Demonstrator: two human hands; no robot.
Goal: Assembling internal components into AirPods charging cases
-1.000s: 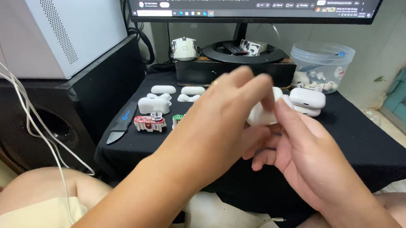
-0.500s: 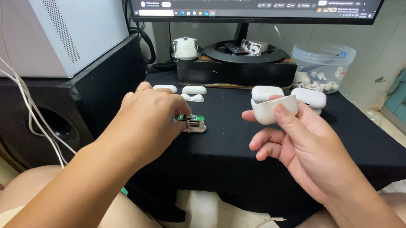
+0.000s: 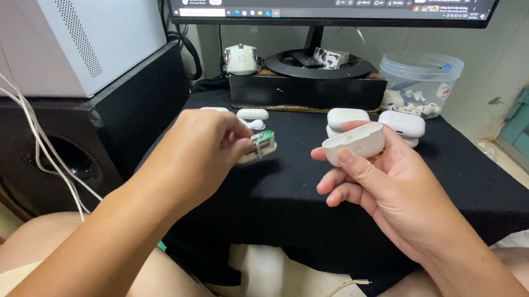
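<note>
My left hand (image 3: 199,150) pinches a small white insert with a green circuit board (image 3: 261,146) just above the black table (image 3: 461,181). My right hand (image 3: 386,185) holds a white earbud-case shell (image 3: 355,143) between thumb and fingers, a little to the right of the insert. The two parts are apart, with a gap between them. Two more white earbud cases (image 3: 403,124) rest on the table behind my right hand, and small white parts (image 3: 253,115) lie behind my left hand.
A monitor on a round stand (image 3: 320,65) sits on a black box at the table's back. A clear plastic tub (image 3: 419,83) with several white pieces stands at back right. A white computer case (image 3: 81,24) and a black speaker (image 3: 91,149) with white cables are on the left.
My left hand went from the shell down to the table, picked up the circuit-board insert and raised it toward the shell. My right hand has kept the shell nearly still.
</note>
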